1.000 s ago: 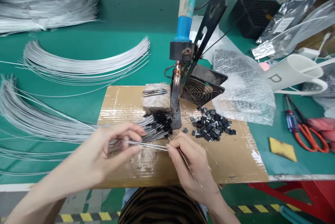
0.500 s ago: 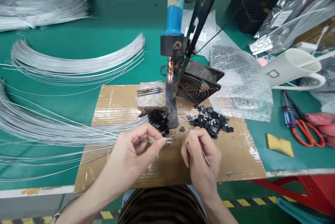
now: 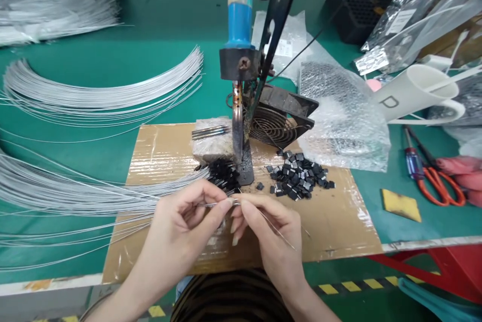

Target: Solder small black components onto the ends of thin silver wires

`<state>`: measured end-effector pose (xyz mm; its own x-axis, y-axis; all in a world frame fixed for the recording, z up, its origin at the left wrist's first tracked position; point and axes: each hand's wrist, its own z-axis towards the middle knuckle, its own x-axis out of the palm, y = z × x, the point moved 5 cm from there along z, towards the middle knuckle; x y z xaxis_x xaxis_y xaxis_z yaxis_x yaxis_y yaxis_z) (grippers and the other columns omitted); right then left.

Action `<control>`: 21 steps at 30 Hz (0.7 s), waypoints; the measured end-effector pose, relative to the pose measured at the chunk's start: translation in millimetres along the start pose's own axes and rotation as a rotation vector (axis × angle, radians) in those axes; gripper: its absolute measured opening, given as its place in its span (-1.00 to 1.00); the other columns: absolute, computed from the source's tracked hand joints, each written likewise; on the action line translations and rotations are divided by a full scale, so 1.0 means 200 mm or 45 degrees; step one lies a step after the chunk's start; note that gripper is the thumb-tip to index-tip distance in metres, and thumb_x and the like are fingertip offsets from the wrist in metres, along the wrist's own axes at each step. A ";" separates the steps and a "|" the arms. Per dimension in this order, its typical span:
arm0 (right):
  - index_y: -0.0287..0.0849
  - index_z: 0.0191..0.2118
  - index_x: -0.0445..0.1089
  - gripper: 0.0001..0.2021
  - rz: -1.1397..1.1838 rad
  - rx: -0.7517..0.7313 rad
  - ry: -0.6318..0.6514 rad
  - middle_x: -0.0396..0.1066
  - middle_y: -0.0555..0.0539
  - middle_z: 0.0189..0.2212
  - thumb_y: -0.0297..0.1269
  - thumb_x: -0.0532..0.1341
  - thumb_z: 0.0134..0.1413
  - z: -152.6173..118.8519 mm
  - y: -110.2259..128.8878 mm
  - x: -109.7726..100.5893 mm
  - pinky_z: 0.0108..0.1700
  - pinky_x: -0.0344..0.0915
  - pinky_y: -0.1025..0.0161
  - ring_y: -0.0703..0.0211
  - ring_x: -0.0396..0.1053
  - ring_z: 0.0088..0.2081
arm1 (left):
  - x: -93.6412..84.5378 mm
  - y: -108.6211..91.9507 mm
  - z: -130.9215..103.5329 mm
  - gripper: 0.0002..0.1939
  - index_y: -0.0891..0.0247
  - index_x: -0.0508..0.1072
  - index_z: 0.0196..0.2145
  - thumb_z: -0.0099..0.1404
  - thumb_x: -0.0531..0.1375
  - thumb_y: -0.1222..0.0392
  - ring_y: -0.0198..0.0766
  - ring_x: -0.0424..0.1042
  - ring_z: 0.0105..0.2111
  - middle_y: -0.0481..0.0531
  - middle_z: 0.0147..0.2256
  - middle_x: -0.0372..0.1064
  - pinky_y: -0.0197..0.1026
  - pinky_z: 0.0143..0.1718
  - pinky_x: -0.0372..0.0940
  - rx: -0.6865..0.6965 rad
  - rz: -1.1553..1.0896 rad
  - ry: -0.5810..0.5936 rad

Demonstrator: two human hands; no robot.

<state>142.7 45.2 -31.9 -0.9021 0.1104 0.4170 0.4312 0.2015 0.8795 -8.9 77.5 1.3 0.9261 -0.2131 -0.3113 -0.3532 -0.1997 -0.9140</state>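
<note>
My left hand (image 3: 192,221) pinches the end of a thin grey wire above the cardboard sheet (image 3: 339,226). Its fingertips meet those of my right hand (image 3: 271,231), which is closed around thin solder-like wire; a loose length of it slants down to the right. What lies between the two thumbs is too small to make out. Left of my left hand runs a bundle of grey wires (image 3: 94,189), its ends at a cluster of black pieces (image 3: 224,174). A pile of small black connectors (image 3: 299,176) lies behind my right hand.
A blue-handled soldering iron (image 3: 240,25) stands upright on a black bracket in front of a small fan (image 3: 276,126). More wires (image 3: 105,93) lie at left. A yellow sponge (image 3: 401,205), scissors (image 3: 440,186) and a white mug (image 3: 417,93) are at right.
My right hand has moved left and up, so its fingertips now touch those of my left hand. The view has shifted slightly.
</note>
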 end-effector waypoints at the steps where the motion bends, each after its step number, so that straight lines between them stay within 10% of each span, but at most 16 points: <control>1: -0.10 -0.14 0.69 -0.85 0.031 0.020 -0.006 0.60 -0.05 -0.38 -0.23 0.36 0.31 0.00 -0.01 0.00 -0.42 0.57 0.31 0.23 0.52 -0.45 | 0.00 0.00 -0.01 -0.81 0.07 0.57 -0.39 0.33 0.31 -0.02 -0.19 0.44 -0.56 -0.01 -0.53 0.51 -0.20 -0.60 0.21 -0.003 0.008 -0.003; 21: -0.17 -0.30 0.70 -0.90 0.384 0.254 0.087 0.55 0.03 -0.56 -0.26 0.47 0.17 0.02 -0.04 -0.01 -0.59 0.44 0.52 0.40 0.42 -0.64 | 0.02 -0.05 -0.07 -0.83 0.22 0.56 -0.40 0.32 0.35 0.11 -0.36 0.31 -0.61 -0.08 -0.59 0.38 -0.34 -0.59 0.19 0.011 -0.026 -0.151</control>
<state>140.8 48.2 -40.1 -0.7300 0.1295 0.6711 0.6659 0.3561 0.6556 -4.5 64.8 12.9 0.9425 -0.0940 -0.3206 -0.3333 -0.1946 -0.9225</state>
